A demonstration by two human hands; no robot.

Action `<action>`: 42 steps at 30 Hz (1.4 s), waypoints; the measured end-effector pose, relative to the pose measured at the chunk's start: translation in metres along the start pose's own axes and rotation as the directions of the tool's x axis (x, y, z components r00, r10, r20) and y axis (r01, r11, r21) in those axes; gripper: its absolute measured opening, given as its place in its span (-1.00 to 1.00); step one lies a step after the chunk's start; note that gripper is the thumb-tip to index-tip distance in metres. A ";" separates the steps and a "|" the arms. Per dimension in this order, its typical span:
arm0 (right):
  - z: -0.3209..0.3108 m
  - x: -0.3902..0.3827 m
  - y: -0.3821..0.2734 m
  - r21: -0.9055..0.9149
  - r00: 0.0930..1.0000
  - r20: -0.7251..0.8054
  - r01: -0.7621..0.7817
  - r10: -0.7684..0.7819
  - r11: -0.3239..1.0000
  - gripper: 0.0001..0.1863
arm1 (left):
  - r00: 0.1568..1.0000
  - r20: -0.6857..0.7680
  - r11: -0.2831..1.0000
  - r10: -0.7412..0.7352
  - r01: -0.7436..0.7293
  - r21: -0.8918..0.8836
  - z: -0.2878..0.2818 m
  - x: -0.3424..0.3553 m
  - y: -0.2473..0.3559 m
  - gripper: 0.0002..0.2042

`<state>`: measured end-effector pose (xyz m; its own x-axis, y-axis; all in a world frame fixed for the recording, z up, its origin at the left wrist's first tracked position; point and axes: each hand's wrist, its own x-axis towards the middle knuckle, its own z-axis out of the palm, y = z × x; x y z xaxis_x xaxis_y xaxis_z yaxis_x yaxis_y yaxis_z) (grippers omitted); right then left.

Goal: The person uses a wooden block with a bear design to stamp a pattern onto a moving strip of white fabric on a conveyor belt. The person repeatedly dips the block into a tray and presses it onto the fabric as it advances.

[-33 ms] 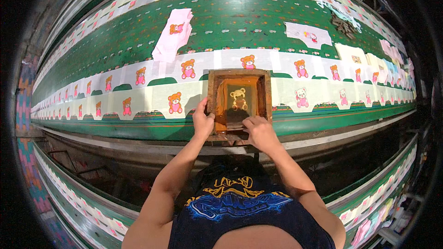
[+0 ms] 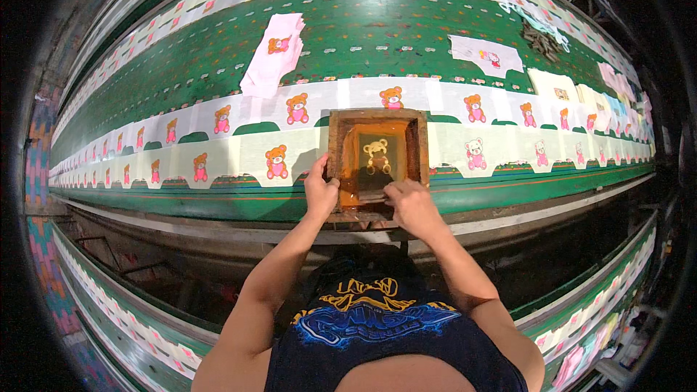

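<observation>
A wooden-framed printing screen [image 2: 420, 147] lies on a row of pale fabric pieces, with a light bear figure [image 2: 376, 157] showing in its mesh. My left hand [image 2: 321, 190] is closed on the frame's left side, the thumb toward the near corner. Inside the frame's near end, my right hand [image 2: 412, 205] grips a squeegee [image 2: 373, 195], mostly hidden by the fingers and the frame's shade. Left of the frame, a fabric piece carries a brown bear with a pink heart [image 2: 276, 162]. To the right, a bear print [image 2: 475, 154] shows only pink and outline, without brown.
The long green table [image 2: 348, 36] bears rows of printed fabric. Farther back lie a pink fabric stack [image 2: 273, 58], a white printed piece [image 2: 486, 56] and a dark heap of cloth [image 2: 541, 42]. More folded pieces [image 2: 617, 105] sit at the right. The table's near rail [image 2: 181, 226] runs before me.
</observation>
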<state>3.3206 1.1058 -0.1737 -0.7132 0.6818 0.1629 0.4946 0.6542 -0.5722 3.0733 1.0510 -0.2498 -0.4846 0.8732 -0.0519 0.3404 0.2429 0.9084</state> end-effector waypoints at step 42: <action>-0.120 -0.113 0.181 -0.119 0.989 -0.101 -0.118 0.106 0.986 -0.64 | 0.998 0.008 0.987 0.059 -0.057 -0.150 0.248 -0.036 0.083 -0.31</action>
<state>3.5501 1.1860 -0.1995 -0.6032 0.7766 0.1817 0.6306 0.6038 -0.4876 3.3192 1.1442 -0.2755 -0.4573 0.8893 -0.0019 0.2428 0.1269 0.9617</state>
